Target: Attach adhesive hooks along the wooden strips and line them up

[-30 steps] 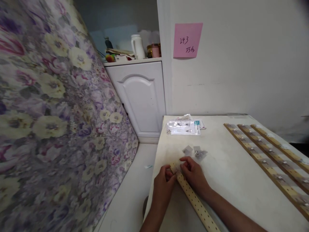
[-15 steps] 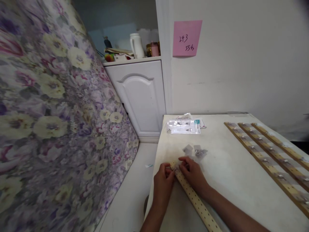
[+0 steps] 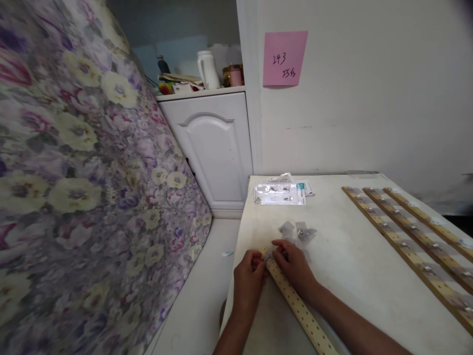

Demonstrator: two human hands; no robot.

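A long tan strip with rows of small holes [image 3: 295,305] lies slanted on the white table [image 3: 347,256]. My left hand [image 3: 248,281] and my right hand [image 3: 293,266] meet at the strip's far end, fingers pinched together on it and on a small clear packet [image 3: 268,256] there. Just beyond my right hand lie a few small clear packets [image 3: 298,230] with dark bits inside. What exactly the fingertips grip is too small to make out.
Three more tan strips [image 3: 410,241] loaded with small packets lie side by side at the table's right. A clear blister pack [image 3: 280,193] sits at the far left corner. A flowered mattress [image 3: 84,187] leans on the left; a white cabinet [image 3: 214,148] stands behind. A pink note [image 3: 284,58] hangs on the wall.
Both hands stayed at the strip's far end with only slight finger movement; the view shifted a little.
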